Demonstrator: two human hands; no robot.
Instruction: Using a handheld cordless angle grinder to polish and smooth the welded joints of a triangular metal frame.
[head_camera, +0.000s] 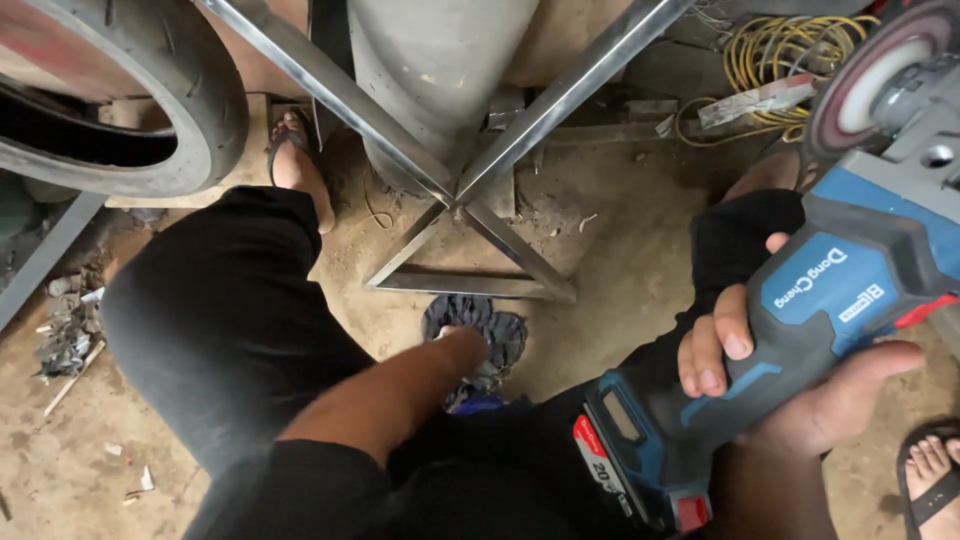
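The cordless angle grinder (850, 270), blue and grey with a battery pack at its rear, sits at the right of the view in your right hand (790, 390), fingers wrapped round its body and thumb underneath. Its disc (870, 80) points up toward the coiled yellow cable (780, 50). Your left hand (462, 345) reaches down to the dark crumpled rag (480, 325) on the dirt floor (620, 260); the fingers seem to rest on it, though I cannot tell whether they have closed. Just beyond the rag lies the crossed steel frame (455, 195), with a tyre (130, 90) at upper left.
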